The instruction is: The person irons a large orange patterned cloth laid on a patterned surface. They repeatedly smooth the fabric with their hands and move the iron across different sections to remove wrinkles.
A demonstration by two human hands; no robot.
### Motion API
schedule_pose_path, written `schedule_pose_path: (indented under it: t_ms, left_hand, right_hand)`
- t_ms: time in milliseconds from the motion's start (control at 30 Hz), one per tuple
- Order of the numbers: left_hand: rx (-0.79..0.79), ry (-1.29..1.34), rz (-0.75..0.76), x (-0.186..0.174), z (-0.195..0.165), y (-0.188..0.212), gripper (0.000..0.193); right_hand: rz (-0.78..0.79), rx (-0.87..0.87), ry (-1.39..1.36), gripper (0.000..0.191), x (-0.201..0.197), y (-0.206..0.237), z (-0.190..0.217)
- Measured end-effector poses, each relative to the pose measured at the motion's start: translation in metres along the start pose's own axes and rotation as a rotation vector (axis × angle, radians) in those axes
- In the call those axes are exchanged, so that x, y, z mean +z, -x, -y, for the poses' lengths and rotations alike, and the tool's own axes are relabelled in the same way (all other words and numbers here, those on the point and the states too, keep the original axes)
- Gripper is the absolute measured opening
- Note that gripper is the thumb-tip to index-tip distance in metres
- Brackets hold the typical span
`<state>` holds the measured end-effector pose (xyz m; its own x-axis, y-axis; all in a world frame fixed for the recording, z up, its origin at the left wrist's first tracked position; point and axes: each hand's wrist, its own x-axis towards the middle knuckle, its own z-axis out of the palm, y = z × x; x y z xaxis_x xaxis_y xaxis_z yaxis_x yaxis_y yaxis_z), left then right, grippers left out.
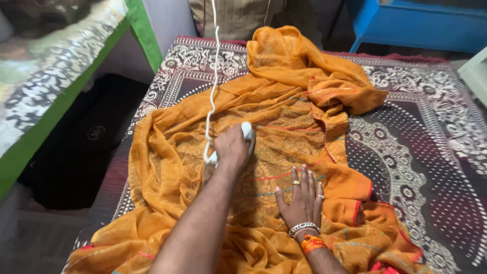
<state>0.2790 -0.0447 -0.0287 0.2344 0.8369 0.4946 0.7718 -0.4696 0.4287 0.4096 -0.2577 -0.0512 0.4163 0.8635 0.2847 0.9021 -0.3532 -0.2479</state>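
Head view, looking down. Orange cloth (284, 127), thin and crumpled, lies spread over a dark patterned cover (421, 132) that drapes the surface. The cloth bunches into a heap at the far end and gathers in folds at the near edge; thin red and teal stitched lines cross it.

Left hand (232, 148) is wrapped around the handle of a white iron (247, 133), grip closed tight on it. The iron sits on the middle of the orange cloth, mostly hidden under the hand. A white cord (213, 76) runs from the iron up and away past the far edge of the picture.

Right hand (303, 197) lies flat, palm down, fingers spread and holding nothing, pressing the cloth just beside the iron on the near right. Rings on two fingers, beaded bracelet and orange thread band at the wrist.

Left of the surface: a green-edged patterned fabric (61, 66) above a dark gap. Far right corner: a blue piece of furniture (421, 23).
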Motion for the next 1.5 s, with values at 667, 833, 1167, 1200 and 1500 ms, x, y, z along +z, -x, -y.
schedule_pose_path:
  t_ms: [667, 833, 1167, 1200, 1500]
  left_hand:
    - [0.063, 0.119, 0.152, -0.014, -0.080, 0.062, 0.028]
    - [0.048, 0.081, 0.108, 0.063, -0.095, 0.010, 0.019]
    - [0.203, 0.223, 0.183, -0.039, -0.094, 0.110, 0.031]
    - [0.175, 0.183, 0.229, -0.053, -0.095, 0.126, 0.032]
    - [0.106, 0.094, 0.155, -0.049, -0.100, 0.112, 0.032]
  right_hand:
    - [0.069, 0.235, 0.043, 0.093, -0.037, 0.059, -0.024]
    - [0.007, 0.184, 0.022, 0.092, -0.035, 0.057, -0.027]
    - [0.001, 0.197, 0.033, 0.073, -0.023, 0.065, -0.032]
    - [-0.005, 0.192, 0.026, 0.073, -0.022, 0.066, -0.033]
    - [-0.051, 0.196, -0.054, 0.078, -0.026, 0.065, -0.031]
